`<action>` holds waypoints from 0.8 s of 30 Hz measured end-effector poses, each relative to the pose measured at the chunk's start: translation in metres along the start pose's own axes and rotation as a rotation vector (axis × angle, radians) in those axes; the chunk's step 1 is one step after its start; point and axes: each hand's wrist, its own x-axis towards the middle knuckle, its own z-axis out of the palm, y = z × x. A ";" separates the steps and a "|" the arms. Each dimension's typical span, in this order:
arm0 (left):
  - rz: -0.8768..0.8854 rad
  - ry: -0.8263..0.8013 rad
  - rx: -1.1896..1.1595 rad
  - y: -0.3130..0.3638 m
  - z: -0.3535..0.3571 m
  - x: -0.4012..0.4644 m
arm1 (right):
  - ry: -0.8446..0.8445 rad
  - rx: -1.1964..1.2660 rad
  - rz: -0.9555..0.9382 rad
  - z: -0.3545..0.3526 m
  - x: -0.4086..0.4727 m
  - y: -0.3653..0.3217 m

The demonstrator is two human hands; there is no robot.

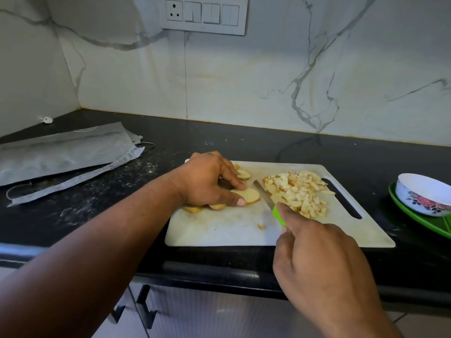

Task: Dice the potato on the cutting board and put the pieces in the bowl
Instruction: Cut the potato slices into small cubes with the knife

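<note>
At frame centre, the left hand (207, 181) pinches a potato slice (247, 195) between thumb and fingers on the white cutting board (219, 230). The right hand (322, 264) grips a green-handled knife (269, 198), forefinger extended along it, blade beside the diced pile (297, 191). The floral bowl (423, 195) sits at right edge on a green plate (415, 215).

The green plastic knife handle (279, 215) was mostly hidden inside the right hand (324, 269). The left hand (207, 182) covered several round potato slices (245, 195). The right frame edge cut off the green plate (419, 219) and white floral bowl (424, 195).
</note>
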 end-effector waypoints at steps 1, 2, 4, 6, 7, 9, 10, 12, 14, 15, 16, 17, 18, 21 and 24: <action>-0.004 0.006 0.006 0.000 0.000 0.001 | 0.003 0.000 0.000 -0.002 0.000 -0.001; -0.011 0.009 0.009 0.000 0.001 0.001 | 0.007 -0.007 -0.001 -0.003 0.000 -0.001; -0.021 0.006 0.012 0.002 0.001 0.002 | 0.008 -0.028 -0.003 -0.005 0.001 -0.003; -0.040 0.010 0.011 0.003 0.002 0.003 | -0.011 -0.051 -0.001 -0.007 0.001 -0.005; -0.051 0.011 0.014 0.003 0.002 0.004 | -0.027 -0.066 -0.001 -0.008 0.000 -0.006; -0.070 0.002 0.011 0.004 0.004 0.005 | -0.064 -0.100 -0.009 -0.014 -0.003 -0.006; -0.074 -0.001 0.007 0.004 0.004 0.006 | -0.091 -0.112 -0.009 -0.019 -0.005 -0.006; -0.078 0.000 -0.005 0.005 0.005 0.007 | -0.158 -0.139 -0.002 -0.030 -0.011 -0.004; -0.084 -0.003 -0.023 0.005 0.005 0.007 | -0.201 -0.152 0.016 -0.042 -0.017 -0.003; -0.087 -0.005 -0.034 0.004 0.005 0.007 | -0.201 -0.142 0.029 -0.047 -0.019 -0.004; -0.086 -0.004 -0.051 0.003 0.005 0.006 | -0.188 -0.129 0.032 -0.049 -0.020 -0.005; -0.082 -0.001 -0.071 0.003 0.005 0.006 | -0.162 -0.117 0.028 -0.048 -0.018 -0.007; -0.083 0.002 -0.091 0.003 0.005 0.005 | -0.132 -0.113 0.017 -0.044 -0.015 -0.009; -0.089 0.003 -0.114 0.005 0.005 0.005 | -0.059 -0.108 -0.009 -0.024 -0.002 -0.014; -0.087 -0.002 -0.114 0.006 0.005 0.006 | -0.079 -0.072 -0.007 -0.017 0.000 -0.014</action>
